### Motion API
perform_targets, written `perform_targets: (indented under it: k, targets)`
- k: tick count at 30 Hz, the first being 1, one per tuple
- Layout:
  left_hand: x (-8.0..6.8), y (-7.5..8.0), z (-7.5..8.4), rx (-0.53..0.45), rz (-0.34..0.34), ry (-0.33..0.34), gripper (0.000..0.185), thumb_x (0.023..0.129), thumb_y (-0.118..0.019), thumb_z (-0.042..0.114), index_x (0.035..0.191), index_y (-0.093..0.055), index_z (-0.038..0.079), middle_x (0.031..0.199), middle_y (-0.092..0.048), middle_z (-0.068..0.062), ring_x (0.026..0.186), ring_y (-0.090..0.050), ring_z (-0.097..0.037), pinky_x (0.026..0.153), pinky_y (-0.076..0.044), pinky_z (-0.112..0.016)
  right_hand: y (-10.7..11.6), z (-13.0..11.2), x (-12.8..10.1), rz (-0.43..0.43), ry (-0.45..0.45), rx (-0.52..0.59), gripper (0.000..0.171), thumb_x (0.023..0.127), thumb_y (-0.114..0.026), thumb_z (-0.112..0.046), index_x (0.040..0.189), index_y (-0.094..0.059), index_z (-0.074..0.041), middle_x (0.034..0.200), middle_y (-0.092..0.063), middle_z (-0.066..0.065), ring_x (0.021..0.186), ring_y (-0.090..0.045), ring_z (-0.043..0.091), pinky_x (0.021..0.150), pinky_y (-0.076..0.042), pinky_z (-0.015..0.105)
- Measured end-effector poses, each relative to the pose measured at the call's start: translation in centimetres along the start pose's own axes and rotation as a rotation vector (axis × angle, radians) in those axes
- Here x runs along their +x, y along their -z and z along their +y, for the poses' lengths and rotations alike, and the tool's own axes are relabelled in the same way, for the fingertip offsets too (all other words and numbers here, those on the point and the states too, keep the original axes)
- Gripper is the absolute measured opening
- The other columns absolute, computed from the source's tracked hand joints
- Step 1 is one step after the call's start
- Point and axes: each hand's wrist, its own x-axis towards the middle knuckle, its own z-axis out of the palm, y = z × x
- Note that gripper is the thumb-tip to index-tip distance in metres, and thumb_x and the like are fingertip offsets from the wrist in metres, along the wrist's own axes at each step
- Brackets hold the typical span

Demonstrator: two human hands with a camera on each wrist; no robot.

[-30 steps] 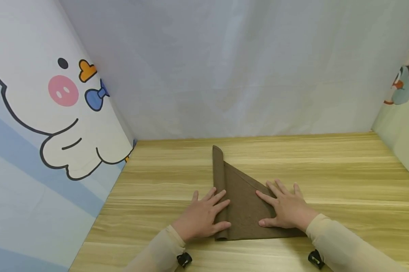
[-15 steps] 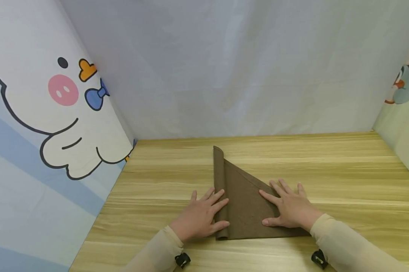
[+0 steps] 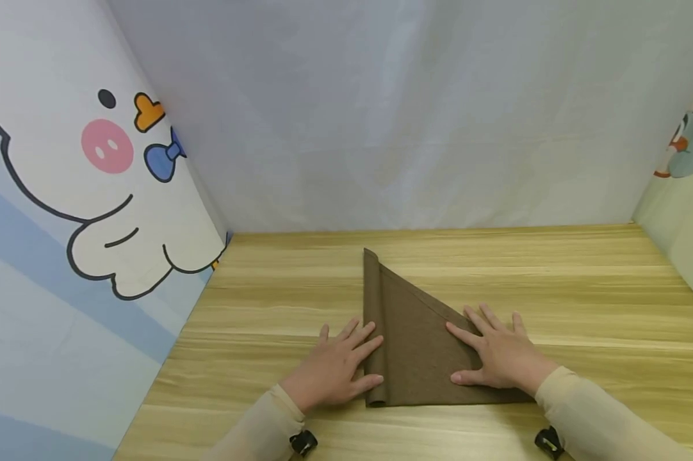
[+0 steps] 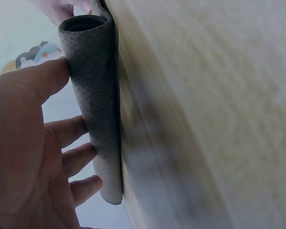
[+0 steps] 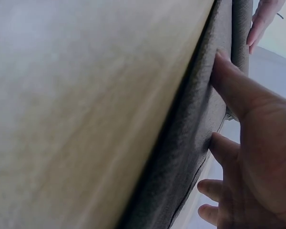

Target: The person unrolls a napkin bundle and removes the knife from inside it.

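A brown cloth (image 3: 418, 346) lies on the wooden table, flat and roughly triangular, with its left side rolled into a tube (image 3: 372, 301). My left hand (image 3: 332, 368) rests its spread fingertips and thumb on that roll. In the left wrist view the roll's hollow end (image 4: 83, 24) shows, and the fingers touch its side without wrapping round it. My right hand (image 3: 505, 355) lies spread on the slanted right part of the cloth, thumb and forefinger pressing it. The cloth's right corner is partly hidden beneath the right hand and wrist.
The wood-grain table (image 3: 266, 288) reaches back to a pale curtain (image 3: 410, 128). A printed panel with a cartoon duck (image 3: 150, 250) stands on the left, another printed panel (image 3: 686, 218) on the right. Black wrist cameras (image 3: 303, 442) sit under both wrists.
My right hand has slid a little to the right over the cloth. My left hand has shifted slightly left on the roll, and less of the flat cloth lies under its fingertips.
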Motion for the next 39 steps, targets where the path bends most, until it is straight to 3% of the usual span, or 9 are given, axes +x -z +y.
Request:
perform_targets:
  k: [12, 25, 39]
  targets:
    - [-0.3, 0.1, -0.1, -0.015, -0.027, 0.007, 0.072, 0.094, -0.030, 0.068, 0.153, -0.030, 0.026, 0.158, -0.024, 0.002, 0.144, -0.022, -0.028, 0.101, -0.027, -0.068, -0.4, 0.6, -0.9, 0.055, 0.001, 0.024, 0.094, 0.072, -0.051, -0.082, 0.148, -0.041, -0.026, 0.153, -0.029, 0.020, 0.140, -0.021, 0.045, 0.095, -0.015, 0.078]
    - [-0.7, -0.4, -0.2, -0.024, 0.007, -0.006, 0.072, 0.094, -0.028, 0.069, 0.153, -0.029, 0.027, 0.156, -0.028, 0.002, 0.143, -0.025, -0.028, 0.100, -0.027, -0.069, -0.3, 1.1, -1.3, 0.068, 0.001, 0.047, 0.093, 0.072, -0.054, -0.080, 0.147, -0.043, -0.026, 0.152, -0.031, 0.020, 0.139, -0.023, 0.046, 0.095, -0.015, 0.078]
    - [-0.6, 0.1, 0.0, 0.007, -0.027, 0.005, 0.073, 0.093, -0.027, 0.070, 0.152, -0.031, 0.027, 0.157, -0.026, 0.000, 0.144, -0.023, -0.027, 0.102, -0.027, -0.068, -0.2, 0.9, -1.0, 0.091, 0.044, 0.043, 0.093, 0.074, -0.053, -0.080, 0.146, -0.044, -0.022, 0.153, -0.029, 0.021, 0.138, -0.024, 0.046, 0.095, -0.017, 0.077]
